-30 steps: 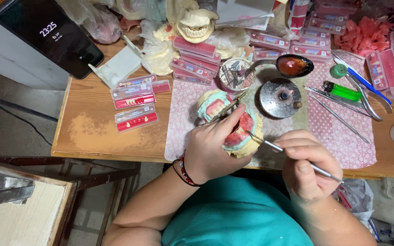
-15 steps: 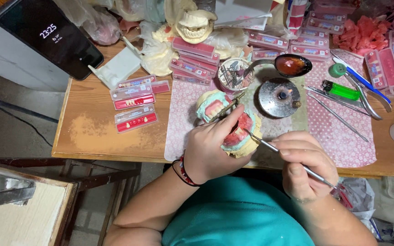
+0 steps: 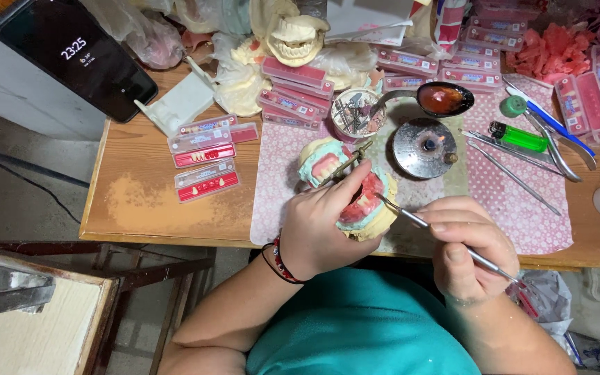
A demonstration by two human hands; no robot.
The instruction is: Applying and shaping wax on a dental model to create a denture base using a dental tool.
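My left hand grips a dental model, a pale plaster jaw with pink wax and teeth, at the near edge of the wooden table. My right hand holds a thin metal carving tool like a pen, its tip touching the pink wax of the model. Just behind the model, a second jaw cast lies on the dotted mat.
A small round metal burner with a flame stands behind the model. A spoon of red wax, green lighter, pliers and probes lie right. Pink tooth-card boxes, a plaster skull-like cast and a phone sit left and back.
Hardly anything differs. My right hand has shifted slightly with the tool; the left hand stays on the model.
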